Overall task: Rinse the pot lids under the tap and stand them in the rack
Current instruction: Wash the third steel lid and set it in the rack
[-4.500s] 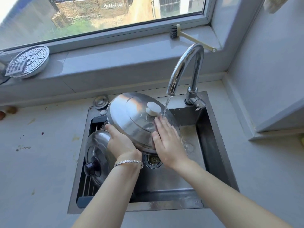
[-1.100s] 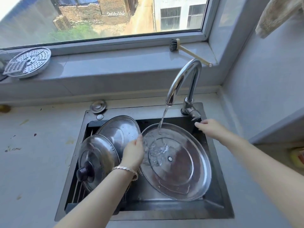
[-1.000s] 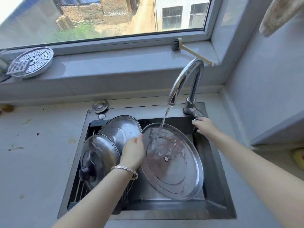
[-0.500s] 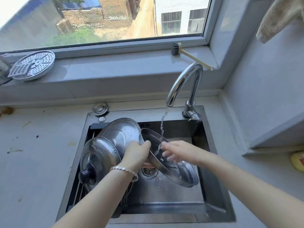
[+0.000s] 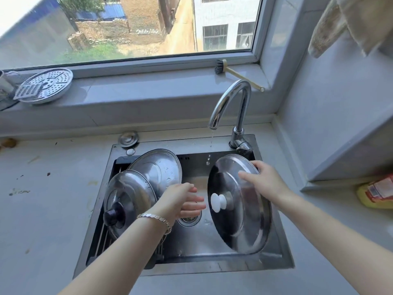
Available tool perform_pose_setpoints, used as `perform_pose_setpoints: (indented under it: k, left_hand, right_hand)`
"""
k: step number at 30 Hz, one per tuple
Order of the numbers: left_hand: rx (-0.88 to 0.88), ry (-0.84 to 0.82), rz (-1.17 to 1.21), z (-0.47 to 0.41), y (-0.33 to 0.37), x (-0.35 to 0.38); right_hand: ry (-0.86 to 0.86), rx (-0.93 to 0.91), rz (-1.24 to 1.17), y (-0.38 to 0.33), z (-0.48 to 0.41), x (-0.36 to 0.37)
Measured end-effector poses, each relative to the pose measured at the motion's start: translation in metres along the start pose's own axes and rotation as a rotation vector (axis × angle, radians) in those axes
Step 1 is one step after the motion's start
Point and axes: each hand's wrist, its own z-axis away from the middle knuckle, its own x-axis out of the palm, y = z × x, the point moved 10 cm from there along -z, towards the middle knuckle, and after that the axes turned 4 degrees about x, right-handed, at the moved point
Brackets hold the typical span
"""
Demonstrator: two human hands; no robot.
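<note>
Seen from the head camera, two lids already stand on edge in the rack [image 5: 101, 237] at the sink's [image 5: 212, 268] left: a black-knobbed lid [image 5: 127, 194] in front, a plain lid [image 5: 158, 167] behind it. The tap [image 5: 230, 101] only drips, so I'd judge the rinsing done and one placement left. The right hand [image 5: 266, 182] grips the top rim of the large lid [image 5: 242, 220], held tilted over the sink's right side. The left hand [image 5: 184, 201] is loose, fingers straight, just beside its white knob [image 5: 217, 201].
</note>
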Motion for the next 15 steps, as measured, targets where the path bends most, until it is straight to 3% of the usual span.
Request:
perform_pose_setpoints:
  k: [5,9,15]
  left_hand:
    - [-0.010,0.031,-0.066,0.004,-0.024,-0.014]
    - [0.030,0.034,-0.134,0.008,-0.032,-0.022]
    - [0.121,0.069,-0.157,0.013,-0.030,-0.041]
  right_hand:
    - [0.148,0.208,-0.234,0.052,-0.002,-0.018]
    - [0.159,0.197,-0.280,0.053,0.008,-0.019]
    - [0.202,-0.020,0.058,-0.007,0.035,-0.012]
